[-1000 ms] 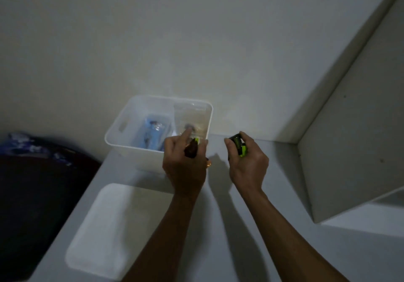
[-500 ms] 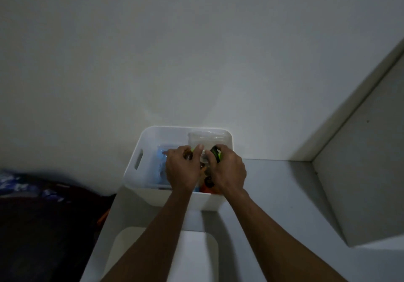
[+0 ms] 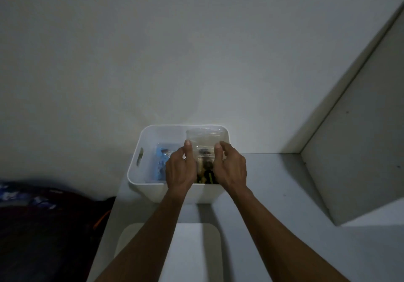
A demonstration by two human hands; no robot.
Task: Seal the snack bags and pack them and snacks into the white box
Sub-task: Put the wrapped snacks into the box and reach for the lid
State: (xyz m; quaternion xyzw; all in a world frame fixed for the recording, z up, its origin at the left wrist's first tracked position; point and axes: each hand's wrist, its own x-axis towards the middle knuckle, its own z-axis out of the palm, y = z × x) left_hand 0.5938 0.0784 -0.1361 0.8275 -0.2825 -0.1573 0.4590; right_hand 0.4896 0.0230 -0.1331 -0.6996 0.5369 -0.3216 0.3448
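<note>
The white box (image 3: pixel 175 188) stands on the grey table against the wall. A blue snack bag (image 3: pixel 162 161) lies in its left half. In the right half a clear snack bag (image 3: pixel 204 138) stands upright. My left hand (image 3: pixel 180 170) and my right hand (image 3: pixel 231 168) are over the box, and each pinches one side edge of the clear bag with the thumb in front. Small dark snacks with yellow-green wrappers (image 3: pixel 206 175) lie low in the box between my hands. The fingers behind the bag are hidden.
A white flat lid (image 3: pixel 196 249) lies on the table in front of the box, under my forearms. A dark bag (image 3: pixel 43 227) sits to the left, beyond the table edge. A white cabinet panel (image 3: pixel 360 161) rises at the right.
A second ago each hand held a small dark snack beside the box. Both hands moved over the box, the snacks now lie inside, and my hands have taken the clear bag.
</note>
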